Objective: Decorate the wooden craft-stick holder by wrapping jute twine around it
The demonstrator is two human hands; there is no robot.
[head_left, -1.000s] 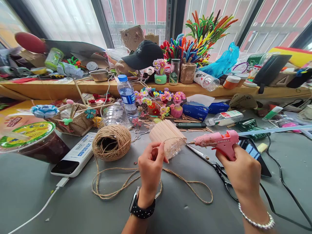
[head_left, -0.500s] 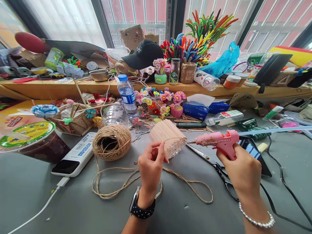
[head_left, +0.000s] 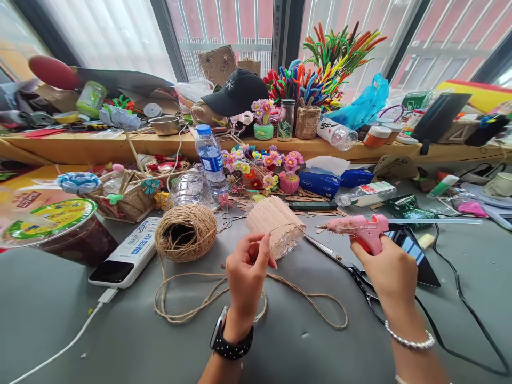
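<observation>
A clear plastic container covered in wooden craft sticks (head_left: 272, 220) lies on its side in the middle of the table. My left hand (head_left: 248, 266) is in front of it, its fingers pinched on a thin strand of jute twine that runs along the container's stick ends. Loose twine (head_left: 316, 295) trails across the table on both sides of that wrist, linked to a twine ball (head_left: 186, 233) on the left. My right hand (head_left: 390, 269) is wrapped round the handle of a pink hot glue gun (head_left: 362, 228). Its nozzle points left, a little apart from the container.
Black-handled scissors (head_left: 357, 274) lie beneath the glue gun, beside a dark tablet-like device (head_left: 416, 256). A white power bank (head_left: 124, 258) and a lidded drink cup (head_left: 60, 229) stand on the left. Behind are a water bottle (head_left: 210, 160), crocheted flowers (head_left: 272, 160) and tissue packs (head_left: 320, 182).
The glue gun in my right hand has moved back to the right, so its nozzle is farther from the container. My left hand stays almost where it was.
</observation>
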